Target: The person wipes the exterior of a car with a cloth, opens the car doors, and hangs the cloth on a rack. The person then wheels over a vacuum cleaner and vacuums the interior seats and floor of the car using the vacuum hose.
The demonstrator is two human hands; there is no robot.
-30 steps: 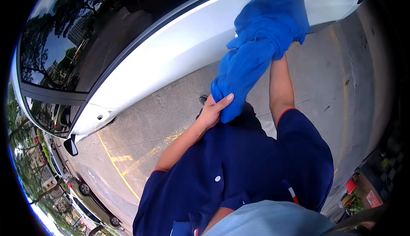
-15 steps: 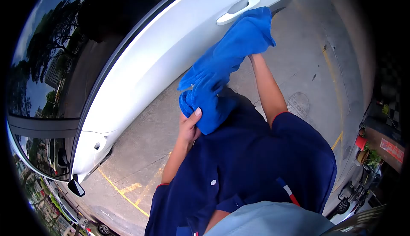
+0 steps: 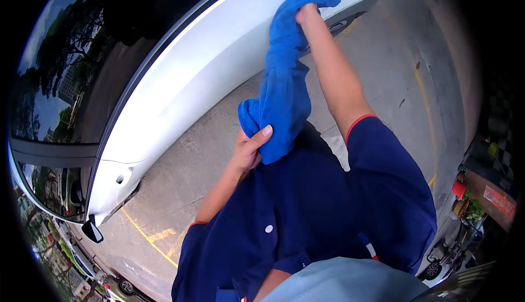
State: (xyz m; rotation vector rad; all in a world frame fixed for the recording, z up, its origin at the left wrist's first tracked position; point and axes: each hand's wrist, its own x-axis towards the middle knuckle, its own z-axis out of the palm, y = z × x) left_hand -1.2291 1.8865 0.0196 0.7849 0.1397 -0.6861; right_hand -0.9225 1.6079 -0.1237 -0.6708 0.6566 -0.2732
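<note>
"Where's the white car [image 3: 180, 72]?"

"Its side sweeps from my nine o'clock to twelve."

"And the blue cloth [image 3: 284, 86]?"

"At twelve. Hands apart: my left hand [image 3: 249, 151] grips its near end; my right hand [image 3: 307, 14] is partly buried in the far end, grip hidden."

Blue cloth [image 3: 284, 97], white car door [image 3: 186, 72], navy shirt [image 3: 317, 203], red sleeve trim [image 3: 355, 123]; grey pavement [image 3: 388, 94]

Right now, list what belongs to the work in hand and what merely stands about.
In use:
- long blue cloth, gripped by left hand, right hand at its far end
- glossy white car alongside

Standing about:
- small red pot
- green leafy plant
</note>
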